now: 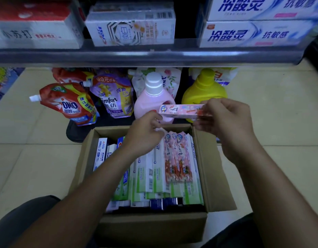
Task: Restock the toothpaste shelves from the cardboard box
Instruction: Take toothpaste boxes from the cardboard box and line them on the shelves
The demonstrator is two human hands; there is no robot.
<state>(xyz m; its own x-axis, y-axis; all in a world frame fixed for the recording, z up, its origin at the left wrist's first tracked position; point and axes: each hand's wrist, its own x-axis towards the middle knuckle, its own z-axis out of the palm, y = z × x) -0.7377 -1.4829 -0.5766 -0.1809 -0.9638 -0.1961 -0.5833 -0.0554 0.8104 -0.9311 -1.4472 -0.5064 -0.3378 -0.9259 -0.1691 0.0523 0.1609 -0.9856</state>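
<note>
An open cardboard box (213,169) stands on the floor in front of me, packed with several toothpaste cartons, mostly white and green, plus pink penguin cartons (174,158) at the right. My right hand (226,119) pinches the right end of one pink penguin toothpaste carton (179,110), held level above the box's far edge. My left hand (145,129) has its fingers curled at the carton's left end, touching its lower corner. Above, the shelf (154,55) carries stacked toothpaste cartons (131,31).
Under the shelf on the floor stand refill pouches, a red OMO pouch (68,104) and a purple Comfort pouch (113,97), a pink bottle (153,99) and a yellow bottle (204,90). Beige floor tiles lie on both sides of the box. My knees frame the bottom corners.
</note>
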